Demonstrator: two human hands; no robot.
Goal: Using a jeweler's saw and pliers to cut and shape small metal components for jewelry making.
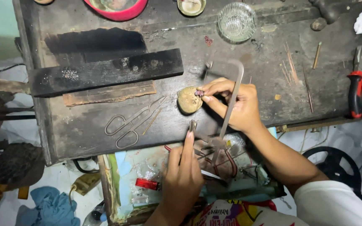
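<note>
My right hand (pixel 235 104) pinches a small pink piece (pixel 199 92) against the rounded lump (pixel 188 100) on the dark workbench (pixel 248 62), steadying it. My left hand (pixel 183 175) grips the saw frame (pixel 231 104) handle, fingers closed, the frame standing just beside the piece.

A single view, from a camera worn on the person's head, looks almost straight down from close above. The dark wooden table (pixel 105 125) fills the upper two thirds of the frame, its near edge running across the lower middle. Below that edge the floor and an open drawer appear. The left hand (pixel 183 175) enters from the bottom centre, the right hand (pixel 235 104) from the lower right, both near mid-frame. The table's far edge is cut off at the top
</note>
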